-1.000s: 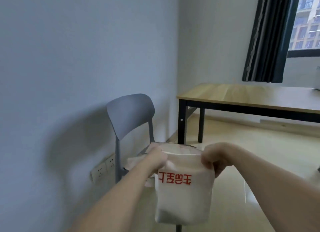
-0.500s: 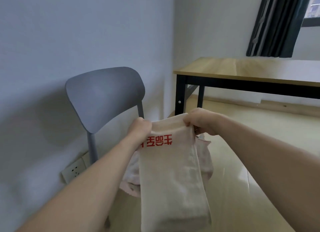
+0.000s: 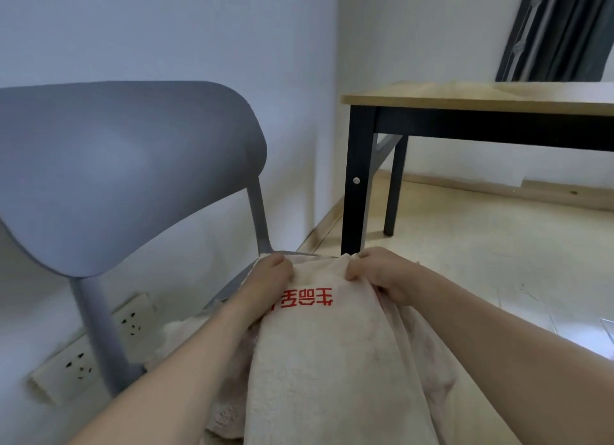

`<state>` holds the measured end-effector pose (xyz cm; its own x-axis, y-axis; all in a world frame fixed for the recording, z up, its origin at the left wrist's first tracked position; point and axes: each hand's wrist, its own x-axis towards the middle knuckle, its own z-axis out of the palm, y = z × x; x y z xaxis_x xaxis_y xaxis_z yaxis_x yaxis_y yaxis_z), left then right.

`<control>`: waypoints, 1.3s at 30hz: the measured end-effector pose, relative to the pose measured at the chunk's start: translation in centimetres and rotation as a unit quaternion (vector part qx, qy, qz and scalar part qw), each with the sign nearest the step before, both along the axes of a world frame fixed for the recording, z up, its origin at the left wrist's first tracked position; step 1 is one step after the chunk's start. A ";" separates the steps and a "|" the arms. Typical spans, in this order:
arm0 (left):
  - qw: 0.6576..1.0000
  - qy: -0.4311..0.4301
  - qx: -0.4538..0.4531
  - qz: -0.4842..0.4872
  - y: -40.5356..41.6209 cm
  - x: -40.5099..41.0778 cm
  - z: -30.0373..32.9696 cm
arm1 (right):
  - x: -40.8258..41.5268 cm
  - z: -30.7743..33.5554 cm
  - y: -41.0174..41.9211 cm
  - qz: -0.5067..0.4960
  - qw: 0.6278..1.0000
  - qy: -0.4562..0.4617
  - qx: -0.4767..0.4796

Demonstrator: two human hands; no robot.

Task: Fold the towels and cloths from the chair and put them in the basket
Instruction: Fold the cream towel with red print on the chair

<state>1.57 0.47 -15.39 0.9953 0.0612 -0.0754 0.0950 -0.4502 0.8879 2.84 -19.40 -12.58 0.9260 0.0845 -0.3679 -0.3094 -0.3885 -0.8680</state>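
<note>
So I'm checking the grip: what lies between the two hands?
In the head view, only the cream towel's top edge spans from left hand to right hand, red print just below.

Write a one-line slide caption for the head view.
Both hands, left and right, pinch a cream towel with red lettering over the grey chair.

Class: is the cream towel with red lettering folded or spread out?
Folded: the cream towel with red lettering forms a narrow doubled strip, top edge pinched by both hands.
</note>
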 end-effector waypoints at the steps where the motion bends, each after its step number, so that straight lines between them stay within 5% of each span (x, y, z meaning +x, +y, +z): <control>1: 1.000 -0.007 -0.006 -0.002 0.0 -0.3 0.1 | -0.1 0.0 0.1 0.004 1.000 0.004 0.004; 12: 0.973 -0.151 0.159 -0.076 -2.3 -3.5 4.0 | -3.9 1.5 -3.4 0.020 0.989 -0.114 0.088; 18: 0.925 -0.148 0.314 -0.152 -2.5 -3.6 3.2 | -4.5 1.0 -5.8 -0.006 0.999 -0.014 0.029; 29: 0.913 -0.222 0.304 -0.157 -2.3 -4.1 -0.2 | -1.6 0.0 -4.0 0.003 0.992 -0.036 -0.122; 39: 0.895 -0.302 0.284 -0.162 -2.2 -4.6 -1.0 | -0.9 -0.1 -3.3 0.015 1.000 0.002 -0.018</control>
<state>-2.99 -1.68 -16.44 0.8169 -0.3799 0.4340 -0.5419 -0.7632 0.3519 1.94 -22.67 -12.66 0.9217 0.0985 -0.3753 -0.3009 -0.4293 -0.8516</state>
